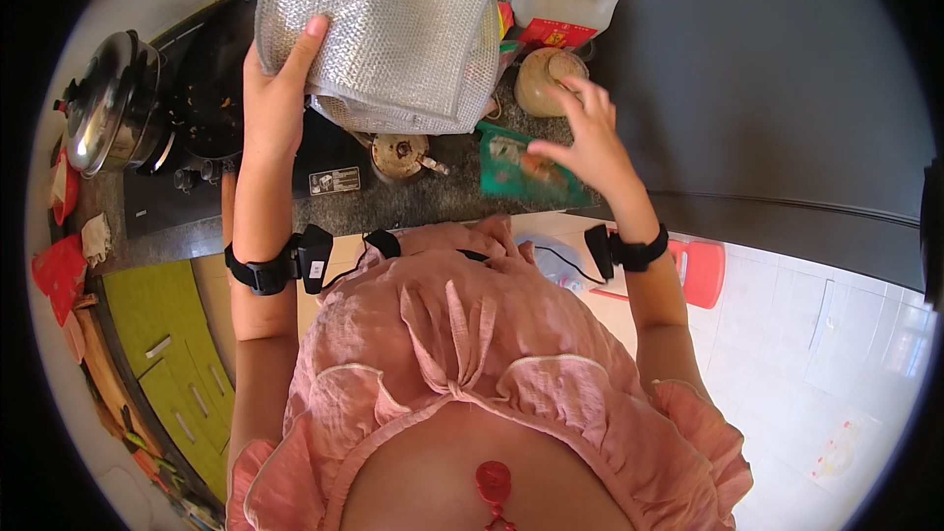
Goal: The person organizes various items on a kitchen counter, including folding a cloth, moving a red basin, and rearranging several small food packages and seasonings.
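Observation:
My left hand grips the lower left corner of a silvery woven-texture insulating sheet or bag, its thumb on top. The sheet is folded over and hides part of the stove and counter behind it. My right hand has its fingers spread, over the counter at the right. Its fingertips overlap a round jar with cloudy sides in the view; whether they touch it I cannot tell. Below that hand lies a green plastic packet, somewhat blurred. A small stained metal pot with a lid stands between the two hands.
A black wok and a lidded steel pot stand at the left. A white plastic jug and bottles stand behind the jar. A large grey panel bounds the right side. Below it is a red plastic stool.

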Motion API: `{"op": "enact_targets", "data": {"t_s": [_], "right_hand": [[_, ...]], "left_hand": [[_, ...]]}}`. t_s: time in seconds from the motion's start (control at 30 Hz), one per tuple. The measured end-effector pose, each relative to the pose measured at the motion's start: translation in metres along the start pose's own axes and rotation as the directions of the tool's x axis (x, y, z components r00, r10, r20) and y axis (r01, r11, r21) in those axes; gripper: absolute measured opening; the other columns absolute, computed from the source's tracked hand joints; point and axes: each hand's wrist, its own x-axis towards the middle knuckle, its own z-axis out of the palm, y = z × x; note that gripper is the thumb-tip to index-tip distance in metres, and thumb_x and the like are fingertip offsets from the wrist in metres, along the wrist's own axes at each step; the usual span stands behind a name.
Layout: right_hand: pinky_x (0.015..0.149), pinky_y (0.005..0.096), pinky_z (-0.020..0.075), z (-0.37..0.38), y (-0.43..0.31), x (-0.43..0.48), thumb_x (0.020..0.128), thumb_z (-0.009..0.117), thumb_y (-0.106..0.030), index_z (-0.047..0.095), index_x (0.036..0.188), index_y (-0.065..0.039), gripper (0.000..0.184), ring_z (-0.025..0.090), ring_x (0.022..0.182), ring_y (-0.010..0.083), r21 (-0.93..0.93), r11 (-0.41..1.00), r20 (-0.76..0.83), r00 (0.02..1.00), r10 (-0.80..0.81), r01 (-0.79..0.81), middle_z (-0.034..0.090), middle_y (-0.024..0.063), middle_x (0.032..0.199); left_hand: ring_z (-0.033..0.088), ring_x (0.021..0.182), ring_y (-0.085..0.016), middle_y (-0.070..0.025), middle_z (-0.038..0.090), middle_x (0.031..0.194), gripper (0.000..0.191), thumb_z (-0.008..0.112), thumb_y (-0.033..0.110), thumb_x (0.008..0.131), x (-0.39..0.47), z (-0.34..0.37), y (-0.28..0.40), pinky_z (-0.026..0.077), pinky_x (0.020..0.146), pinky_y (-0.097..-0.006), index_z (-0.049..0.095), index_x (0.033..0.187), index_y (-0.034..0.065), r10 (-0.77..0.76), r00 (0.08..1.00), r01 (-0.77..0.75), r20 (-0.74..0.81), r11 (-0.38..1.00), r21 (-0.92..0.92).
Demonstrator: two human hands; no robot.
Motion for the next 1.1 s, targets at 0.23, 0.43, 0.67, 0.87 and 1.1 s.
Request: {"op": "enact_targets", "data": {"t_s": [0.23,0.43,0.67,0.87,1.1], "right_hand": [[0.088,0.0406,0.0309,0.076,-0.009,-0.095,0.062,0.073,-0.022,0.048,0.107,-0.009,0.053,0.038,0.107,0.0294,0.009,0.998,0.272,0.960,0.060,-0.065,0.042,0.0107,0.114],[0.074,0.0364,0.0397,0.110,0.008,-0.136,0.070,0.066,-0.010,0.051,0.087,-0.005,0.024,0.049,0.090,0.0280,0.196,0.945,0.115,0.963,0.242,-0.261,0.051,0.0097,0.098],[0.082,0.0322,0.0413,0.045,-0.033,-0.038,0.080,0.059,-0.012,0.048,0.111,-0.002,0.034,0.052,0.096,0.0177,0.923,0.156,0.250,0.857,0.451,-0.351,0.054,0.0102,0.106],[0.085,0.0292,0.0395,0.010,-0.069,0.039,0.082,0.058,-0.014,0.047,0.114,0.001,0.036,0.051,0.097,0.0155,0.941,-0.287,0.281,0.883,0.377,-0.177,0.054,0.0077,0.108],[0.082,0.0284,0.0413,0.008,-0.078,0.027,0.081,0.057,-0.006,0.051,0.108,0.003,0.028,0.054,0.092,0.0145,0.962,0.140,0.126,0.832,0.540,-0.236,0.057,0.0087,0.104]], "left_hand": [[0.057,0.085,-0.014,-0.0113,0.059,0.097,0.039,0.063,0.020,0.079,-0.001,-0.012,-0.015,0.044,0.075,-0.0242,0.052,0.105,-0.0067,-0.032,0.999,0.031,-0.024,0.999,-0.010],[0.056,0.083,-0.013,-0.0099,0.059,0.096,0.037,0.063,0.018,0.080,-0.008,-0.009,-0.019,0.044,0.074,-0.0225,0.052,0.105,-0.0065,-0.068,0.997,0.069,0.020,0.998,-0.015],[0.053,0.090,-0.015,-0.0092,0.055,0.101,0.042,0.062,0.019,0.080,-0.015,0.011,-0.019,0.042,0.079,-0.0254,0.046,0.111,-0.0051,-0.068,0.986,0.089,0.152,0.987,-0.134],[0.045,0.101,-0.017,-0.0091,0.047,0.110,0.053,0.061,0.011,0.079,-0.028,0.010,-0.021,0.035,0.089,-0.0282,0.033,0.123,0.0015,-0.050,0.954,0.081,0.295,0.992,-0.094],[0.035,0.111,-0.016,-0.0064,0.039,0.118,0.063,0.059,-0.003,0.073,-0.027,-0.032,-0.007,0.027,0.095,-0.0294,0.027,0.127,0.0036,-0.031,0.770,-0.015,0.637,0.998,0.067]]}}
